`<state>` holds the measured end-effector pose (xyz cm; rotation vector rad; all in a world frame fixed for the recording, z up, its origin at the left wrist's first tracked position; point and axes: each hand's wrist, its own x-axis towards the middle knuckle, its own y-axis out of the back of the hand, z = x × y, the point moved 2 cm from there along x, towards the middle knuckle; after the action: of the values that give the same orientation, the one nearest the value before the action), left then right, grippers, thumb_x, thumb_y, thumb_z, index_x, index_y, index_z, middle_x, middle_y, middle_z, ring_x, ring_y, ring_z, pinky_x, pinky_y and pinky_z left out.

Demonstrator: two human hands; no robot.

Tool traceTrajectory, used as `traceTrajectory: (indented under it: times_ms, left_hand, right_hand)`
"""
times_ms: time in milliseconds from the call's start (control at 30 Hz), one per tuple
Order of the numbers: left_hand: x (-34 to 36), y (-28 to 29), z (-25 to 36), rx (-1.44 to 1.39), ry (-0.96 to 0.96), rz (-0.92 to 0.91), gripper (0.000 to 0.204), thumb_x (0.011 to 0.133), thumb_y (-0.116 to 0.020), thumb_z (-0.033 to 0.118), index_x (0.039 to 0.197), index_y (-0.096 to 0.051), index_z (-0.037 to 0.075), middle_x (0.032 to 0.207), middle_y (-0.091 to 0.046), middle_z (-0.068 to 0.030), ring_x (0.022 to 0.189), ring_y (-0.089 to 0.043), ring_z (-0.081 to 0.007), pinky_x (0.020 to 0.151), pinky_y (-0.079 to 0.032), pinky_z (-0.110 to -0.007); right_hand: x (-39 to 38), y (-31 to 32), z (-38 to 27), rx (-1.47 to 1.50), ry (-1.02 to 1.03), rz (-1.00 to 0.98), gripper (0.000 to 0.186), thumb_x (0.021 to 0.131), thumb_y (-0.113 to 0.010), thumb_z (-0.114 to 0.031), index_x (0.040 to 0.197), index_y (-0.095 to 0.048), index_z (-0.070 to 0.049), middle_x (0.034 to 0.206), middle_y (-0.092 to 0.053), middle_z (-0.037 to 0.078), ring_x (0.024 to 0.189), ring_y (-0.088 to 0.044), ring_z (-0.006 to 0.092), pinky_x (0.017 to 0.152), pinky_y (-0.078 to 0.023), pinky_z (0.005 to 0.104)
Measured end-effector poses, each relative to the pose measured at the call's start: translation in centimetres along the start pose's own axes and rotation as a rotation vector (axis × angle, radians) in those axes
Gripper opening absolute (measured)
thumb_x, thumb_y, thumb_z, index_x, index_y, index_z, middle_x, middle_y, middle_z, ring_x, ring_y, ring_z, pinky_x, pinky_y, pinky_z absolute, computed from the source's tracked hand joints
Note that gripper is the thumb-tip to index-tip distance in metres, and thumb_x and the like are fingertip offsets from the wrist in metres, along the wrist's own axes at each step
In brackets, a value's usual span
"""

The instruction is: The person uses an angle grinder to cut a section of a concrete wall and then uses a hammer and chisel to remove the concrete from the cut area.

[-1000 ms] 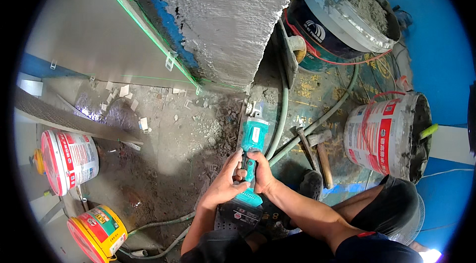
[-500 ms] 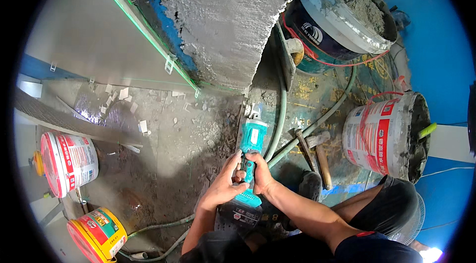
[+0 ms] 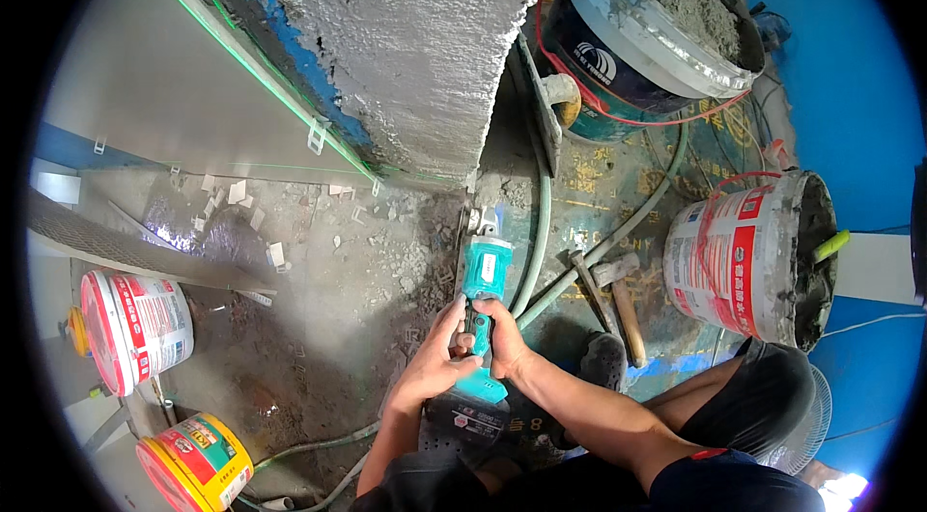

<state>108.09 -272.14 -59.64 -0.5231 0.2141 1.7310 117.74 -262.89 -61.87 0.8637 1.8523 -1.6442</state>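
Note:
My left hand (image 3: 439, 358) and my right hand (image 3: 507, 343) both grip the body of a teal cordless angle grinder (image 3: 488, 271), with a black battery (image 3: 463, 420) at its rear. The grinder's head (image 3: 480, 221) and disc are at the foot of the rough plastered column (image 3: 386, 39); I cannot tell whether they touch. A hammer (image 3: 628, 319) and a metal bar (image 3: 594, 295) lie to the right of the grinder, beside a green hose (image 3: 618, 242).
A mortar-filled bucket (image 3: 642, 39) with a trowel (image 3: 538, 102) beside it stands back right, a white bucket (image 3: 715, 266) right. White (image 3: 145, 329) and yellow (image 3: 203, 459) buckets and a long perforated strip (image 3: 145, 247) are left. Rubble covers the floor; my bent leg is lower right.
The view has shifted, so the column and buckets at the top sit farther left in it. The grinder has moved slightly left in view, still held in both my hands.

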Motion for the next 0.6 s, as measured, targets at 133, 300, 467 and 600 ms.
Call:
traceTrajectory:
  times_ms: [133, 300, 467, 600]
  left_hand:
    - [-0.1, -0.2, 0.8, 0.019, 0.009, 0.012, 0.094, 0.071, -0.07, -0.002, 0.15, -0.019, 0.005, 0.144, -0.029, -0.0133, 0.122, -0.035, -0.0235, 0.098, -0.038, -0.033]
    - [-0.2, 0.0, 0.1, 0.114, -0.036, 0.045, 0.094, 0.073, -0.069, -0.006, 0.151, -0.021, 0.011, 0.134, -0.036, -0.0036, 0.096, -0.043, -0.0124, 0.081, -0.046, -0.026]
    - [0.1, -0.3, 0.0, -0.031, -0.005, 0.007, 0.091, 0.073, -0.068, -0.006, 0.15, -0.02, 0.006, 0.148, -0.025, -0.0107, 0.118, -0.041, -0.0191, 0.092, -0.042, -0.028]
    - [-0.2, -0.3, 0.1, -0.079, -0.007, 0.005, 0.092, 0.074, -0.067, -0.008, 0.151, -0.019, 0.007, 0.14, -0.029, -0.0063, 0.101, -0.042, -0.013, 0.083, -0.044, -0.025]
  right_hand:
    - [0.0, 0.0, -0.2, 0.013, 0.023, 0.003, 0.032, 0.082, -0.057, -0.041, 0.082, -0.057, -0.009, 0.062, -0.054, 0.003, 0.053, -0.052, 0.0152, 0.052, -0.043, 0.0297]
    - [0.1, -0.1, 0.0, 0.008, -0.01, 0.001, 0.031, 0.082, -0.057, -0.039, 0.082, -0.056, -0.008, 0.064, -0.054, 0.003, 0.053, -0.051, 0.015, 0.053, -0.043, 0.0301]
    - [0.3, 0.2, -0.2, 0.039, -0.007, -0.02, 0.032, 0.081, -0.058, -0.039, 0.082, -0.055, -0.007, 0.064, -0.054, 0.003, 0.054, -0.052, 0.0154, 0.053, -0.044, 0.0312]
    - [0.5, 0.7, 0.2, 0.062, -0.014, -0.049, 0.028, 0.082, -0.059, -0.036, 0.086, -0.057, -0.009, 0.072, -0.057, 0.003, 0.055, -0.054, 0.0152, 0.052, -0.046, 0.0315]
